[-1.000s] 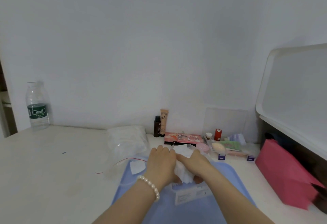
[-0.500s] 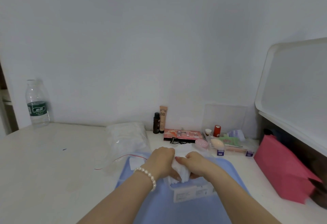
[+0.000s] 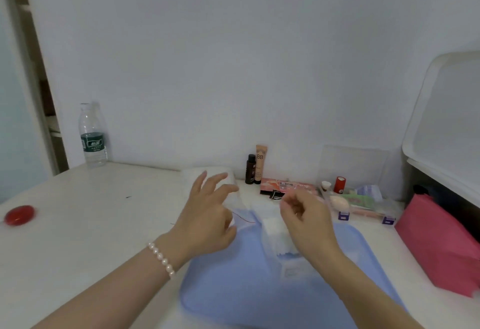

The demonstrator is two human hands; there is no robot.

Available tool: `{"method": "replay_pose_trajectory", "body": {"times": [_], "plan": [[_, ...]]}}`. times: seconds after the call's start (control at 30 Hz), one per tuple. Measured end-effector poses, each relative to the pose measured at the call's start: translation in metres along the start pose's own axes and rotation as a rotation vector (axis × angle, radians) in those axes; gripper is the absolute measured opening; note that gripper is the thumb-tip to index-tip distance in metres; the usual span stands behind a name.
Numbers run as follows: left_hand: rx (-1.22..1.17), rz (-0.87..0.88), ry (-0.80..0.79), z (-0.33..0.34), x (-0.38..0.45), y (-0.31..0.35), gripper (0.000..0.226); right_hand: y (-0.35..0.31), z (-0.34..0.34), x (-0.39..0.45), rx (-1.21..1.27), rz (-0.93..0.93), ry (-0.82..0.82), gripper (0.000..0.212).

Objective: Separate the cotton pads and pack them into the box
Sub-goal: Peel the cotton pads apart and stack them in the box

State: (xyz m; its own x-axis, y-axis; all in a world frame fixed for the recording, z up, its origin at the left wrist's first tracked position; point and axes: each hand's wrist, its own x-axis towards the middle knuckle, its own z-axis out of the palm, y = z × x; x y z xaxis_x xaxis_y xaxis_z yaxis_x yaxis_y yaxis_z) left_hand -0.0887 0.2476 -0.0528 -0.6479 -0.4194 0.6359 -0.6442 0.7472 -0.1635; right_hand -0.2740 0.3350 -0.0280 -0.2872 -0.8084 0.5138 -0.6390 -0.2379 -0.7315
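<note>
The left hand (image 3: 207,214) is raised above the desk (image 3: 85,227) with fingers spread wide and straight, holding nothing; a pearl bracelet (image 3: 161,259) circles its wrist. Its fingertips reach toward 12 o'clock over a clear bag of cotton pads (image 3: 207,175). The right hand (image 3: 305,218) hovers at 3 o'clock of the left, fingers loosely curled with thumb and forefinger drawn close; whether they pinch anything I cannot tell. Just below it, a white stack of cotton pads (image 3: 272,226) sits in a clear box (image 3: 284,258) on the blue tray (image 3: 246,289). At 9 o'clock of the tray, well apart, lies a red round lid (image 3: 19,214). A water bottle (image 3: 93,137) stands at 11 o'clock by the wall. A pink bag (image 3: 439,245) lies at 3 o'clock.
</note>
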Motion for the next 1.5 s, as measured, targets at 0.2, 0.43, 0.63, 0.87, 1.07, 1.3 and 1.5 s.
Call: {"method": "replay_pose_trajectory", "body": {"times": [0.2, 0.43, 0.63, 0.87, 1.07, 1.3, 1.5], "plan": [[0.123, -0.176, -0.311, 0.002, -0.033, -0.043, 0.041, -0.008, 0.099, -0.024, -0.181, 0.085, -0.468, 0.022], [-0.221, -0.306, -0.025, 0.020, -0.018, -0.055, 0.018, -0.010, 0.151, 0.013, -0.140, 0.426, -0.303, 0.027], [-0.254, -0.355, -0.065, 0.014, 0.004, -0.055, 0.017, 0.003, 0.174, 0.043, -0.307, 0.412, -0.346, 0.029], [-0.235, -0.507, -0.130, 0.022, 0.038, -0.064, 0.053, 0.003, 0.180, 0.047, -0.395, 0.250, -0.316, 0.028], [-0.188, -0.451, -0.240, 0.031, 0.058, -0.068, 0.032, 0.014, 0.198, 0.067, -0.138, 0.295, -0.112, 0.021], [-0.264, -0.483, -0.239, 0.033, 0.063, -0.078, 0.033, 0.027, 0.195, 0.079, -0.491, 0.081, -0.333, 0.029], [-0.341, -0.486, -0.269, 0.032, 0.066, -0.075, 0.032, 0.028, 0.186, 0.080, -0.418, 0.024, -0.317, 0.023]]}}
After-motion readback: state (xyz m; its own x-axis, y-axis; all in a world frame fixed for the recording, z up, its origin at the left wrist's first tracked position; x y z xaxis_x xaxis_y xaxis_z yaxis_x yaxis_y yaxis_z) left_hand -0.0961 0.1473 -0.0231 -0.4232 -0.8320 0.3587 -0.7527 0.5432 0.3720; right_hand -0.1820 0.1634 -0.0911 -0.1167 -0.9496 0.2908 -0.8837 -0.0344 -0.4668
